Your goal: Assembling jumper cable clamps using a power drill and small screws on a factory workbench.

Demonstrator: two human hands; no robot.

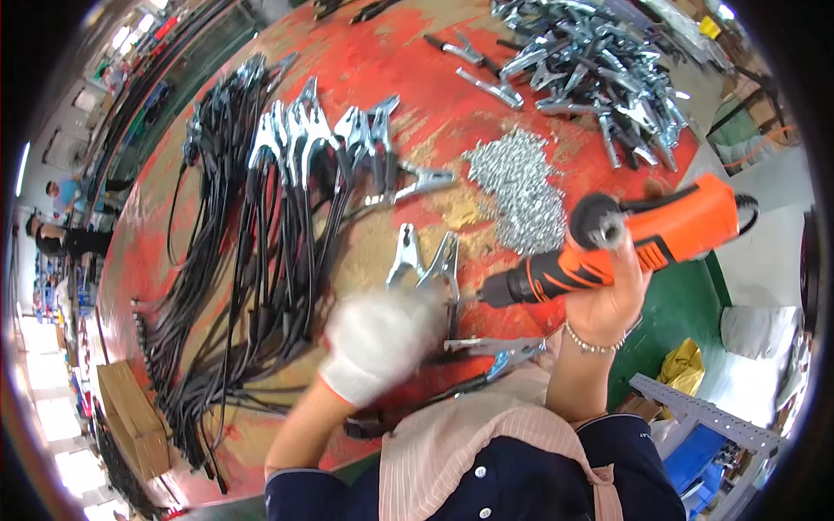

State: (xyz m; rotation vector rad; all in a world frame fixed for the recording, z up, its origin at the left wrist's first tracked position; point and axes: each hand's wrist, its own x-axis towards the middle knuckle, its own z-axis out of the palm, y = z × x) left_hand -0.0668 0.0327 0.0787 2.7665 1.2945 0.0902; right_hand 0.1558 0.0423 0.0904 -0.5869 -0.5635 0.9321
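My right hand (608, 300) is wrapped round an orange and black electric screwdriver (678, 227), its black nose pointing left. Against the tool's side, at my fingers, is a round black piece with a metal end (599, 224). My left hand (378, 343), in a white glove, is smeared by motion and its fingers do not show clearly. Just beyond the glove stands a silver spring clamp (426, 260), jaws upward; whether the glove grips it is hidden. The screwdriver's tip is close to the clamp's right side. Another clamp (499, 349) lies near my body.
Black cables with silver clamps (291, 143) lie in bundles across the left of the red worn table (347, 52). A pile of small metal fasteners (521, 191) sits beyond the screwdriver, with heaped loose clamps (599, 78) farther back. A cardboard box (135, 417) stands at lower left.
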